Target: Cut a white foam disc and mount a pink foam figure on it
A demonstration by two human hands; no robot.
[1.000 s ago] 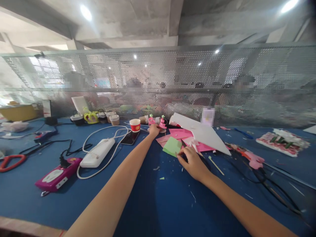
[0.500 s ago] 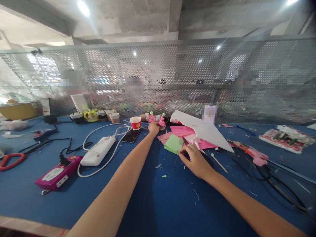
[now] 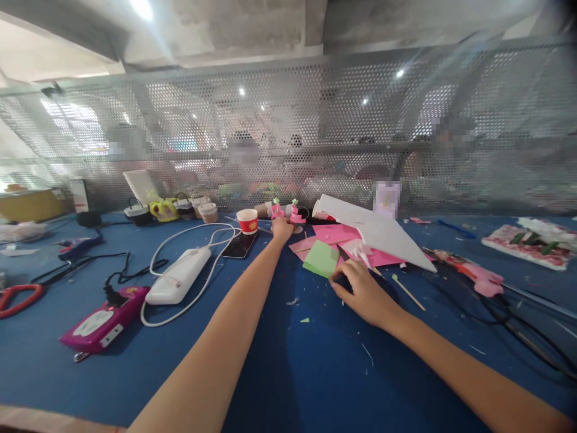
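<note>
My left hand [image 3: 282, 229] reaches far forward to two small pink ornaments with green tops. One pink ornament [image 3: 277, 210] rises just behind the fingers; the other pink ornament [image 3: 296, 214] stands close to the hand's right side, on a small round base. The back of the hand hides the fingertips and any grip. Nearer to me, my right hand [image 3: 364, 293] hovers low with thumb and forefinger curled together beside the corner of a green paper [image 3: 321, 258]. Whatever is in that pinch is too small to make out. Pink paper sheets [image 3: 336, 233] lie behind, partly under a white board [image 3: 383, 234].
Left of my arm are a red-and-white paper cup [image 3: 247, 222], a phone [image 3: 240, 245], a white power bank [image 3: 179, 278] with cable and a purple power strip [image 3: 106, 319]. At right lie a pink glue gun [image 3: 484, 281] and a stick [image 3: 408, 293]. A perforated metal screen [image 3: 288, 126] stands behind.
The camera view has shifted slightly. My left hand stays by the pink ornaments, with a little more of the right one showing. My right hand stays curled near the green paper.
</note>
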